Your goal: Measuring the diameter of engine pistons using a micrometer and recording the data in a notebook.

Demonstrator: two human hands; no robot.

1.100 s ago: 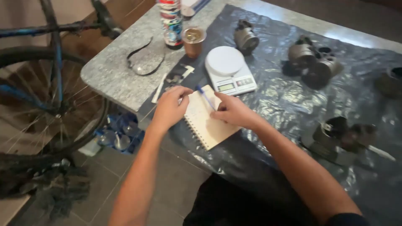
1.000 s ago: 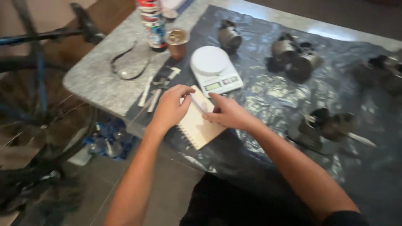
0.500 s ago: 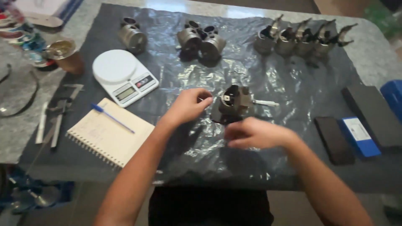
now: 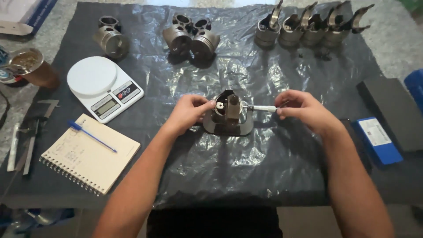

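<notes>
left hand [image 4: 187,115] fingers clamp piston [image 4: 229,115] on bench sheet | right hand [image 4: 304,108] fingers pinch micrometer [image 4: 263,108] thimble, between both hands | risk: piston could rock, skewing the reading

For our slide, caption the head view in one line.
Left hand steadies a piston; right hand turns a micrometer on it.

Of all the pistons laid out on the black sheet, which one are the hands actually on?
The piston at the centre of the black sheet: the left hand grips it and the right hand holds the micrometer against it. The others sit untouched along the far edge.
</notes>
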